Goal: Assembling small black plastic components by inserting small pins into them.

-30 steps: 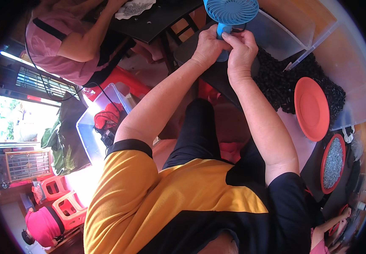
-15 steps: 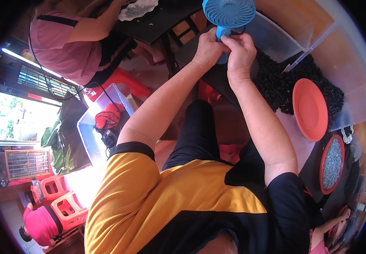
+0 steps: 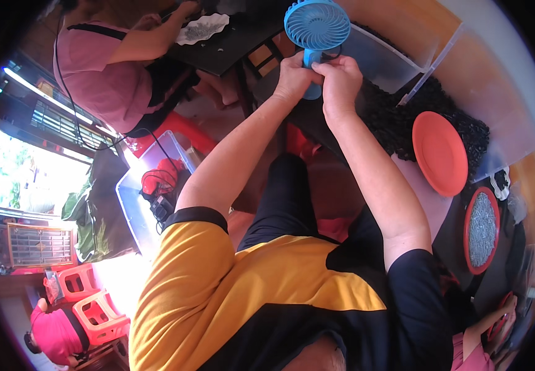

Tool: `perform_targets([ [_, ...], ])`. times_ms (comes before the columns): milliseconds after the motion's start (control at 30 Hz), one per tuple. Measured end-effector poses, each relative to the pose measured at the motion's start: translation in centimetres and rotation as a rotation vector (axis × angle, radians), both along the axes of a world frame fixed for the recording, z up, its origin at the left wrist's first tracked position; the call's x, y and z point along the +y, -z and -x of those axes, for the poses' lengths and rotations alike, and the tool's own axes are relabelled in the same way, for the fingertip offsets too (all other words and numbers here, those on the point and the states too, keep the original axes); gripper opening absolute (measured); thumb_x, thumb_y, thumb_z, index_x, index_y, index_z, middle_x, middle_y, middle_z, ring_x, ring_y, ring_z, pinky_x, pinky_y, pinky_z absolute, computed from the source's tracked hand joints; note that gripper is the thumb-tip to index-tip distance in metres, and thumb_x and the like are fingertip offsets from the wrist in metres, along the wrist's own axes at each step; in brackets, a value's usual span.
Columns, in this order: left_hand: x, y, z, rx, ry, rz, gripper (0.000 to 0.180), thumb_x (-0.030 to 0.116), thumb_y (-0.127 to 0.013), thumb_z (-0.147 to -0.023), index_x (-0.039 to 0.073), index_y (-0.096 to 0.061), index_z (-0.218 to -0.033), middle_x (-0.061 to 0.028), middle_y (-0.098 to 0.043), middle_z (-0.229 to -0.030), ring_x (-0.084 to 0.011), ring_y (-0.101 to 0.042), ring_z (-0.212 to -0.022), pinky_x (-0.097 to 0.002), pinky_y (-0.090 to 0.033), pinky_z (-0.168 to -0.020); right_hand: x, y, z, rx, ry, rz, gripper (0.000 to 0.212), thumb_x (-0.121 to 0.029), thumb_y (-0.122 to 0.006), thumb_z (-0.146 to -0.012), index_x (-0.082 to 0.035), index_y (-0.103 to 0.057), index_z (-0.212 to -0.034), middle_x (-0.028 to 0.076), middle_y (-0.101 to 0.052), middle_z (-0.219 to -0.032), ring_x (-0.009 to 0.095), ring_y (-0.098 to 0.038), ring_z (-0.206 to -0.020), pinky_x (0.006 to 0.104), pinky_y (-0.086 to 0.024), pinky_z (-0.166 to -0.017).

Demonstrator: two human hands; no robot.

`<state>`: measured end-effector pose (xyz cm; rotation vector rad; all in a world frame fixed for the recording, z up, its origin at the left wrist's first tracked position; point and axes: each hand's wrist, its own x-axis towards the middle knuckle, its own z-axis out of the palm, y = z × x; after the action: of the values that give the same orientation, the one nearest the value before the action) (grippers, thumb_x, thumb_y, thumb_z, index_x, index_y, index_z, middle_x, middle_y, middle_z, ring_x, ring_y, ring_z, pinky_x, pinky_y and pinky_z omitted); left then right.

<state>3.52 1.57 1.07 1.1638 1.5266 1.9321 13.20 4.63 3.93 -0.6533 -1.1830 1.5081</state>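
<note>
The fan [image 3: 317, 25] looks like smooth, faintly glossy plastic. To the fan's lower right, the plate [image 3: 440, 154] is smooth, nearly matt plastic, the black pieces [image 3: 459, 117] have a dull sheen, and the grey bits [image 3: 482, 227] look metallic. To its lower left, the tub [image 3: 132, 207] is translucent, shiny plastic. Below the fan, the shirt [image 3: 280, 272] is soft, matt cloth.

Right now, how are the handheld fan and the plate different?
The handheld fan is blue; the plate is orange-red. The fan's head is slotted; the plate's face is smooth. The left hand and right hand hold the fan; neither touches the plate. Both have rounded outlines.
</note>
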Motion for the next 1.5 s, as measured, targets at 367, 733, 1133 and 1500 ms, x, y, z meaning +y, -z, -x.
perform_targets([
  [367,1.8,1.6,1.3,0.090,-0.009,0.058,0.042,0.003,-0.076,-0.058,0.000,-0.059,-0.096,-0.0092,-0.071,-0.085,-0.0186,-0.068,-0.079,-0.0340,-0.056,-0.074,-14.6,-6.9,-11.5,-0.330,-0.737,-0.365,0.012,-0.001,-0.063,-0.086,-0.001,-0.065,-0.098,0.004,-0.066,-0.084,0.010,-0.063,-0.076,0.0257,-0.052,-0.071],
  [733,-1.5,0.8,3.3,0.346,-0.053,0.236,0.086,0.016,-0.081,-0.054,-0.004,-0.053,-0.133,-0.0184,-0.068,-0.107,-0.0309,-0.067,-0.101,-0.0384,-0.053,-0.088,-25.8,-11.8,-18.8,0.065,-0.902,-1.264,0.015,-0.012,-0.060,-0.079,0.001,-0.063,-0.086,0.015,-0.062,-0.078,0.029,-0.064,-0.071,0.0402,-0.049,-0.066],
  [1133,-13.6,-2.2,11.9,0.591,-0.067,0.361,0.036,-0.004,-0.066,-0.075,-0.002,-0.067,-0.111,-0.0054,-0.067,-0.084,-0.0129,-0.064,-0.074,-0.0276,-0.054,-0.068,-26.2,-13.3,-14.0,0.460,-1.640,-0.780,0.014,-0.013,-0.071,-0.077,-0.003,-0.065,-0.084,0.006,-0.061,-0.073,0.015,-0.055,-0.059,0.0303,-0.045,-0.058],
  [1500,-7.9,-4.6,5.2,0.313,0.031,0.305,0.063,-0.004,-0.075,-0.062,-0.001,-0.061,-0.123,-0.0125,-0.068,-0.107,-0.0220,-0.064,-0.101,-0.0332,-0.053,-0.086,4.0,-3.4,-9.7,-0.486,-0.334,-0.459,0.022,-0.015,-0.067,-0.084,-0.005,-0.068,-0.104,0.004,-0.064,-0.073,0.015,-0.062,-0.065,0.0303,-0.051,-0.059],
])
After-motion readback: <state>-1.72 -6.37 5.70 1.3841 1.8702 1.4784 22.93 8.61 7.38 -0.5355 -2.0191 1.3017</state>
